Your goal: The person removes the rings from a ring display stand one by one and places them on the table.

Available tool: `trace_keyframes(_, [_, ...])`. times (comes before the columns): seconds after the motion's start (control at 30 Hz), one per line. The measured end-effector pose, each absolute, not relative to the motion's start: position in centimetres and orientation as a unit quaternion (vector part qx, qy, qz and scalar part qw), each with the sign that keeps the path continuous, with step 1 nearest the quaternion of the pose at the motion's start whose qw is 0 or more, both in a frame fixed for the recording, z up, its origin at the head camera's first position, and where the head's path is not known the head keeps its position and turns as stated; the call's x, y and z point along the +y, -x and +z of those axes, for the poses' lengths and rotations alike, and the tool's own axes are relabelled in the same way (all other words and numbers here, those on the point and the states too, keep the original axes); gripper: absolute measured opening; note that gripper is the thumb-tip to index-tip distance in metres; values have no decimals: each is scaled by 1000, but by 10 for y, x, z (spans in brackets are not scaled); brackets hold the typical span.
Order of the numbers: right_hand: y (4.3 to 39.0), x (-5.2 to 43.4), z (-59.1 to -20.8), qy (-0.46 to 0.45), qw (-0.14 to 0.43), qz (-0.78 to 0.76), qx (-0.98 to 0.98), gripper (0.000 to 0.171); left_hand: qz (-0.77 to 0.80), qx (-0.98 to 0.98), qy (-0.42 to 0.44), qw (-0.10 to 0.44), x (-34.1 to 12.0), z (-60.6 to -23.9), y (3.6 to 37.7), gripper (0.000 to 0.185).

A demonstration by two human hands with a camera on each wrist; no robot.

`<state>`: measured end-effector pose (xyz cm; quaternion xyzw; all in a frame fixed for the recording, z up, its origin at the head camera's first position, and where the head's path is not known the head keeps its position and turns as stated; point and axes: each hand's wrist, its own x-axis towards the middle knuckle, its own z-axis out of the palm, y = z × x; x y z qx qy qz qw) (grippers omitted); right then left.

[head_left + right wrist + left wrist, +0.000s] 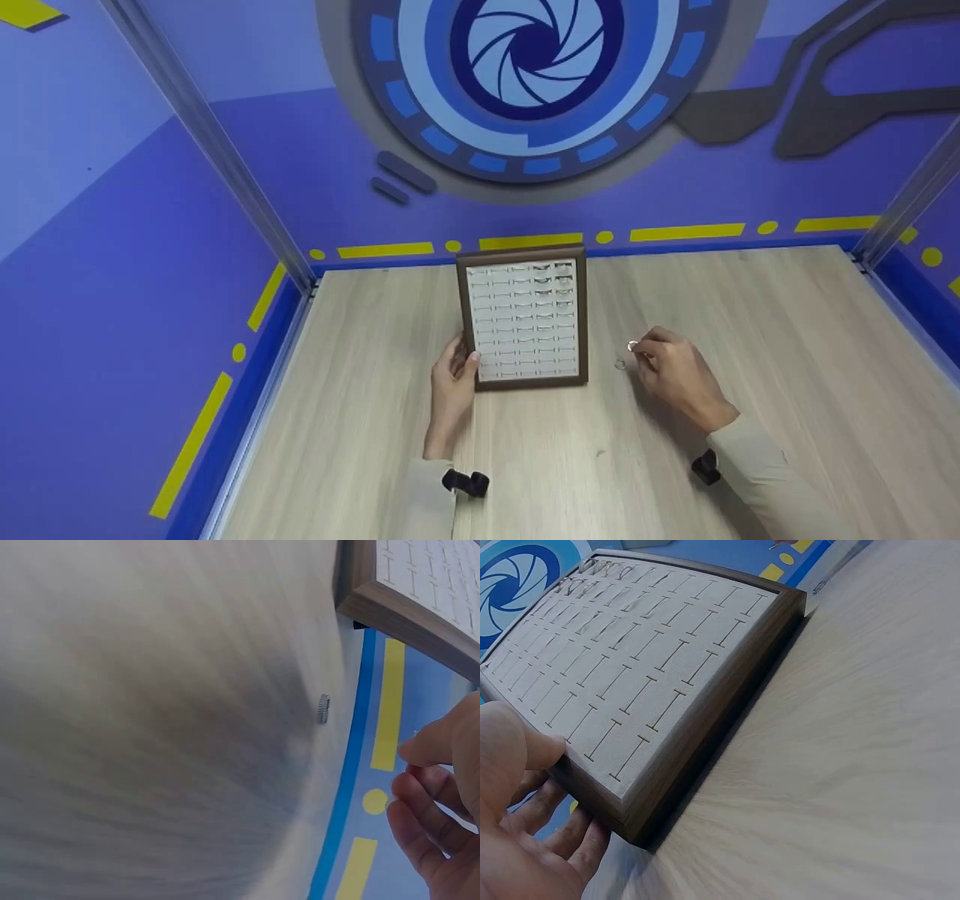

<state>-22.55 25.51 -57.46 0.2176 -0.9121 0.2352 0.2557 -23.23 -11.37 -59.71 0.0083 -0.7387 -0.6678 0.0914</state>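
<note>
Left hand (451,379) grips near-left edge of ring display tray (523,320), thumb on top, steadying it on wooden table (750,315). Right hand (675,367) pinches ring (633,346) at fingertips, apart from tray. Second ring (619,364) lies on table just beside. Far rows hold rings.

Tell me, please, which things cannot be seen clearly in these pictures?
- Rings in the tray, head view: too small to count.
- Ring in the right hand: tiny in the head view; hidden by fingers in the right wrist view.
- Ring on the table, right wrist view: blurred.
- Left hand, left wrist view: cut off by the edge.
</note>
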Motion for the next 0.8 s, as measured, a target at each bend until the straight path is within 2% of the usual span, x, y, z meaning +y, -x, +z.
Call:
trace_keyframes(0.47, [225,260,-586,-179,224,225,-931,10,-659,-747,-2,91,-114,-595,234,50])
trace_keyframes(0.8, [224,262,-592,-185,211,238,-930,11,-666,-740,-6,94,-113,-596,231,50])
